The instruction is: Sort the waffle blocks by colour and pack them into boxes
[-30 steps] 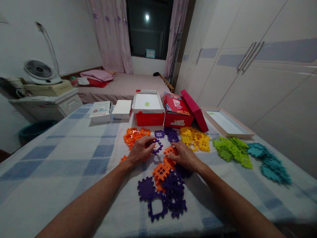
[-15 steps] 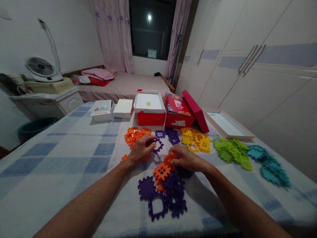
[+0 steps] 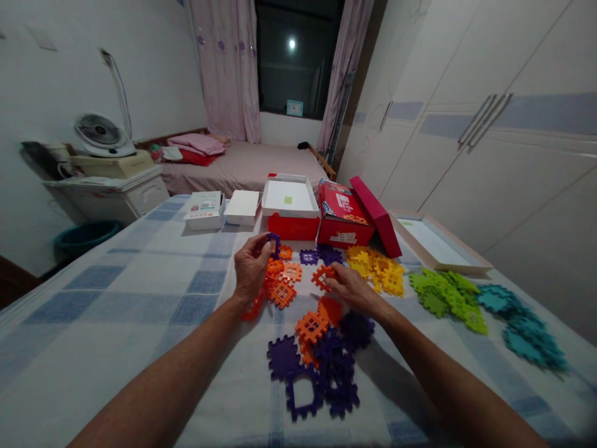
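My left hand point(image 3: 250, 264) pinches a purple square building tile point(image 3: 274, 244) with notched edges, raised above the orange tiles point(image 3: 282, 292). In my right hand point(image 3: 352, 287) is an orange notched tile point(image 3: 321, 277), gripped at its right side. Below it lies a mixed heap: orange tiles point(image 3: 311, 326) and purple tiles point(image 3: 283, 357), some overlapping. Farther back, a small group of purple tiles point(image 3: 308, 257) sits between the orange and yellow tiles point(image 3: 377, 269). Parts of the orange pile are hidden behind my left hand.
Green tiles point(image 3: 448, 297) and teal tiles point(image 3: 525, 326) lie in heaps to the right. Along the back stand white boxes point(image 3: 204, 211), a red box point(image 3: 345, 214) with a leaning red lid point(image 3: 375, 218), and a shallow tray point(image 3: 485, 269). A checked cloth point(image 3: 186, 292) covers the table.
My left hand has moved left and away from me with the purple tile. My right hand has lifted an orange tile off the mixed heap. The view has shifted slightly.
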The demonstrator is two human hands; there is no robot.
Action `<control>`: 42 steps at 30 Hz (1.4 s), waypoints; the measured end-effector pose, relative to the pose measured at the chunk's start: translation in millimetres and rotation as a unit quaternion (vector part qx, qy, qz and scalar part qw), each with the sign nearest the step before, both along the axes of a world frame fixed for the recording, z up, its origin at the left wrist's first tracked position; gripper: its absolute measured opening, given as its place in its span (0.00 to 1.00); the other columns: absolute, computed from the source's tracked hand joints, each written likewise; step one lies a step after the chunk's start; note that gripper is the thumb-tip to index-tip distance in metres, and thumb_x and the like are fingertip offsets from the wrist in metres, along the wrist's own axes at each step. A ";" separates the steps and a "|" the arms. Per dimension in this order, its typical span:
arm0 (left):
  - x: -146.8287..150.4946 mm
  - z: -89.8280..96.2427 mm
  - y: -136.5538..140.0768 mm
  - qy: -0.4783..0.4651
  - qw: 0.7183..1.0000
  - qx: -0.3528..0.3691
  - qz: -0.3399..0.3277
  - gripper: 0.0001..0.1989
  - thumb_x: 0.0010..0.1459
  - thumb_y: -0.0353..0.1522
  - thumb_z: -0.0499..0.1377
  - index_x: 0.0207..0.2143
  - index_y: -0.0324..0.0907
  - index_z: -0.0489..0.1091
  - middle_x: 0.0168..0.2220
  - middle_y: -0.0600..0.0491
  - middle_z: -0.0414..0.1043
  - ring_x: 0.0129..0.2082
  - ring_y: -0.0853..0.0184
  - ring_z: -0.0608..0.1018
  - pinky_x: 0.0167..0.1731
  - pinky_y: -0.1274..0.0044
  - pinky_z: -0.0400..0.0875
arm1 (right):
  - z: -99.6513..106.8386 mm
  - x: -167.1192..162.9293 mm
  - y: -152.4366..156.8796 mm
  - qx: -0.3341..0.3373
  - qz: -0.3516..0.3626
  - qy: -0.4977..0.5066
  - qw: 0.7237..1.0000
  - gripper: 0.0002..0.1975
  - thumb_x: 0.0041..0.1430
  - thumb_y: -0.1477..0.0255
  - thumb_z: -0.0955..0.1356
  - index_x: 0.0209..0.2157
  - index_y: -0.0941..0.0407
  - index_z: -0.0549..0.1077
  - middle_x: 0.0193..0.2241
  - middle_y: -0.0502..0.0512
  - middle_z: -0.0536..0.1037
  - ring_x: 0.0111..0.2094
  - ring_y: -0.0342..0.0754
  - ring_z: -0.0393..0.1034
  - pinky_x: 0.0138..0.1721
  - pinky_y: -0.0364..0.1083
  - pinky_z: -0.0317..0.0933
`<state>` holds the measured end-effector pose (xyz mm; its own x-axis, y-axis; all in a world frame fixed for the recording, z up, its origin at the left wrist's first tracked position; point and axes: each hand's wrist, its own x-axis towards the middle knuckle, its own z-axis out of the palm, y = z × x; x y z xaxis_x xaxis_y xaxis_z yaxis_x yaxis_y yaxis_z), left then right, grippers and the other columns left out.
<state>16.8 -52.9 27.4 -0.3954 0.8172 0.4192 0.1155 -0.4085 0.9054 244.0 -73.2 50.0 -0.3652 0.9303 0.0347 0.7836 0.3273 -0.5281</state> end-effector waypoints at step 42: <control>30.1 -5.0 -36.8 0.460 0.791 0.115 -0.386 0.16 0.55 0.42 0.61 0.43 0.42 0.74 0.38 0.48 0.75 0.39 0.64 0.76 0.40 0.74 0.69 | -0.3 11.9 -32.4 -0.001 0.019 -0.105 0.994 0.04 0.54 0.77 0.67 0.34 0.59 0.72 0.33 0.55 0.72 0.37 0.47 0.64 0.39 0.44 0.55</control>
<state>46.9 -89.6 22.3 0.7435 0.5260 0.4129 0.3170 -0.8209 0.4749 255.9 -105.6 49.7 -0.3984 0.9160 -0.0473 0.8639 0.3574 -0.3550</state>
